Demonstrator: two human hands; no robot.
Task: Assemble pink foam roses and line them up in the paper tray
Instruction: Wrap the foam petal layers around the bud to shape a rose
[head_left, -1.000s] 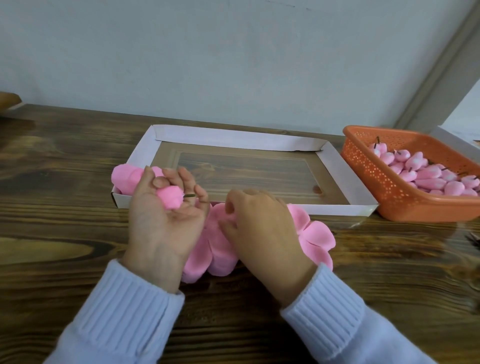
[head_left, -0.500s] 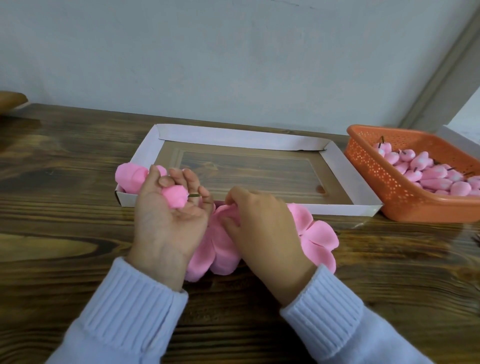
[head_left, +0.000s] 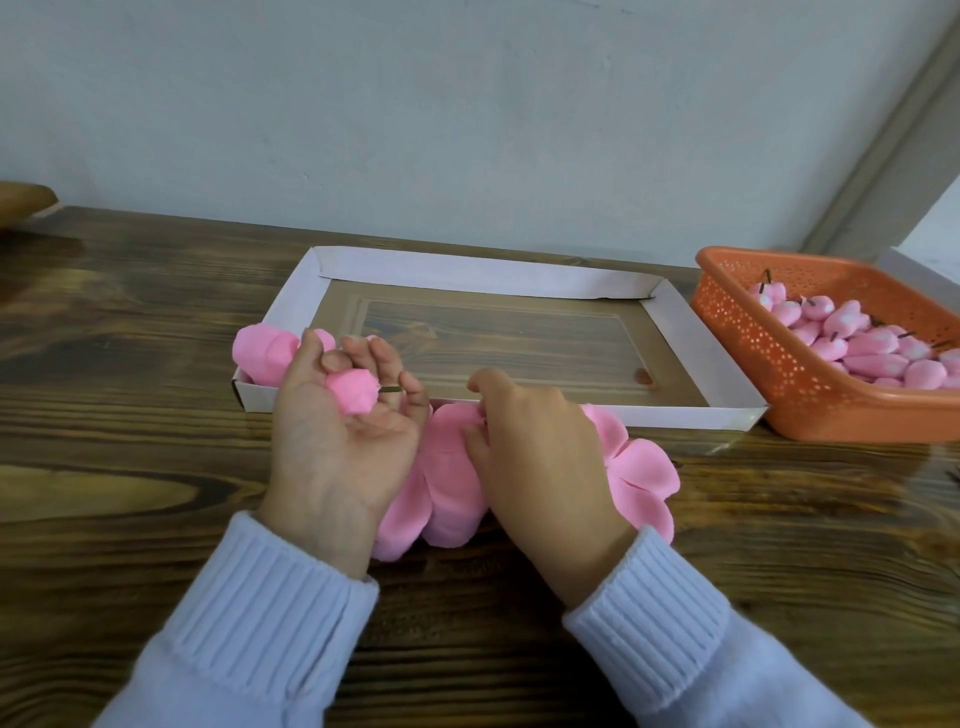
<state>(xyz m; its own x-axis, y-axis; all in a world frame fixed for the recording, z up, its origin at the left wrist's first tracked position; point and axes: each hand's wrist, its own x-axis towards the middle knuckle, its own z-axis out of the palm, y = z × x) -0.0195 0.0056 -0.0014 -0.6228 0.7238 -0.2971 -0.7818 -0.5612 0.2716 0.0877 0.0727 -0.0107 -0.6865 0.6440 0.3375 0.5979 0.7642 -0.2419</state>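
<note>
At the eight-o'clock corner of the paper tray (head_left: 483, 273) we logged one assembled rose (head_left: 262, 356), partly hidden behind the left hand; the remainder of the tray floor showed nothing, so we judged the task barely begun, with one rose placed and a whole row left to make. Item, left hand (head_left: 337, 447): palm up, fingers curled loosely round one pink bud (head_left: 352, 394), its thin stem (head_left: 390, 388) poking out between the fingers toward three o'clock. Item, right hand (head_left: 540, 457): knuckles up, fingertips pinching the top layer of the petal pile (head_left: 644, 470), which lay on the table (head_left: 130, 415) just at six o'clock of the tray. Petal sheets: stacked and overlapped, number not tellable. Item, one orange basket (head_left: 779, 374) at three o'clock of the tray, close beside it, holding loose buds (head_left: 872, 353): upward of a dozen, exact count beyond us. Tray, one; hands, two.
</note>
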